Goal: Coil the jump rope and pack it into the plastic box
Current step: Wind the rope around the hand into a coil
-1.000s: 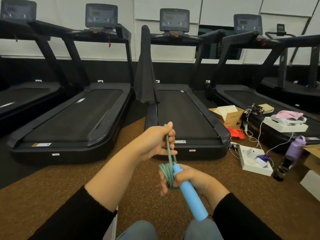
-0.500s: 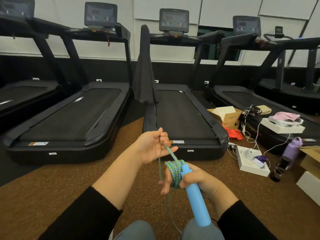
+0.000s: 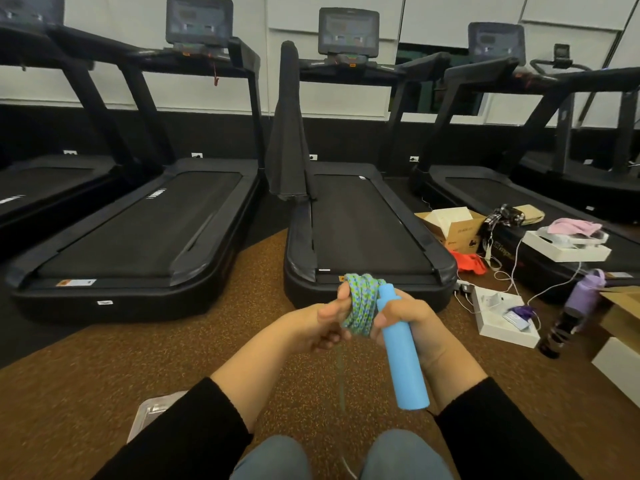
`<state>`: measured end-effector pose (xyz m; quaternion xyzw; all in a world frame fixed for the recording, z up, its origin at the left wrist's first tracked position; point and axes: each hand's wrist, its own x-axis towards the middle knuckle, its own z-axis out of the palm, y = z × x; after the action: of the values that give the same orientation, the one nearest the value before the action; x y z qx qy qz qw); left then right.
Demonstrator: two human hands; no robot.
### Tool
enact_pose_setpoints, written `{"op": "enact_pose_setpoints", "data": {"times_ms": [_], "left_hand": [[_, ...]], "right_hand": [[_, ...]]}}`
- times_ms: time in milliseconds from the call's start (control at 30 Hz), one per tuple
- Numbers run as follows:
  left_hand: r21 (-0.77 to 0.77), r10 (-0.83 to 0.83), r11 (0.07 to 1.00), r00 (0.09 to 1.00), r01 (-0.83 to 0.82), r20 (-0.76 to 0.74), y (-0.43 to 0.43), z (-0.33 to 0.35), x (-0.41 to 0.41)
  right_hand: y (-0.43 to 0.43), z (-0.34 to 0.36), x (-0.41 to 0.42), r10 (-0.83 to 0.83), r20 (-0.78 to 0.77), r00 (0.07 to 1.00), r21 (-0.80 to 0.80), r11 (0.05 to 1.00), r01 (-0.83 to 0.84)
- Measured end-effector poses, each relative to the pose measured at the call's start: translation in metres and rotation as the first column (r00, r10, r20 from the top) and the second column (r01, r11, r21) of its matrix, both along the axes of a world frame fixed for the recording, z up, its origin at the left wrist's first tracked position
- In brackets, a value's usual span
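Observation:
My right hand (image 3: 412, 327) grips a light blue jump rope handle (image 3: 401, 362), which points down toward my lap. Several turns of the green and blue braided rope (image 3: 362, 306) are wound around the fingers of that hand beside the handle's top. My left hand (image 3: 320, 329) is closed on the rope at the left side of the coil. A blurred strand of loose rope (image 3: 341, 379) hangs from the hands toward my knees. A clear plastic box (image 3: 152, 414) lies on the floor at lower left, partly hidden by my left sleeve.
Black treadmills (image 3: 363, 233) stand in a row ahead on brown speckled flooring. To the right lie a cardboard box (image 3: 457, 226), white boxes (image 3: 498, 317), cables, an orange item (image 3: 469, 263) and a purple bottle (image 3: 571, 310).
My left hand has come down from above the coil and closed against its left side. The coil and handle have risen slightly, with another turn of rope on the fingers.

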<state>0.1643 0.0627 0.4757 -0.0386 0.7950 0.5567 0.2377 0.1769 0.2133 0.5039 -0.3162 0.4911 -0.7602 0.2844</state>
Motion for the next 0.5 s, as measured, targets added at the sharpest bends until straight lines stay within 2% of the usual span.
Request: {"op": "enact_pose_setpoints", "data": {"times_ms": [67, 167, 233, 333, 400, 500], "left_hand": [[0.013, 0.035, 0.999, 0.998, -0.034, -0.043, 0.002, -0.002, -0.001], [0.004, 0.057, 0.998, 0.987, -0.057, -0.150, 0.004, -0.006, -0.005], [0.108, 0.131, 0.988, 0.964, -0.109, -0.231, 0.005, -0.004, -0.006], [0.253, 0.235, 0.954, 0.927, -0.162, -0.292, 0.010, -0.006, -0.010], [0.404, 0.290, 0.896, 0.934, -0.187, -0.211, 0.014, -0.008, -0.009], [0.573, 0.238, 0.810, 0.963, -0.125, -0.127, 0.019, -0.013, -0.004]], "right_hand": [[0.003, 0.000, -0.004, -0.040, 0.029, 0.999, -0.007, 0.999, 0.041], [0.003, -0.002, -0.014, -0.131, 0.007, 0.991, 0.070, 0.989, 0.130], [0.001, -0.003, -0.019, -0.141, 0.037, 0.989, 0.064, 0.988, 0.139], [-0.005, 0.008, -0.019, -0.019, 0.074, 0.997, -0.081, 0.996, 0.025], [-0.009, 0.020, -0.017, 0.055, 0.058, 0.997, -0.156, 0.987, -0.045], [-0.010, 0.035, -0.023, 0.073, 0.056, 0.996, -0.215, 0.975, -0.059]]}}
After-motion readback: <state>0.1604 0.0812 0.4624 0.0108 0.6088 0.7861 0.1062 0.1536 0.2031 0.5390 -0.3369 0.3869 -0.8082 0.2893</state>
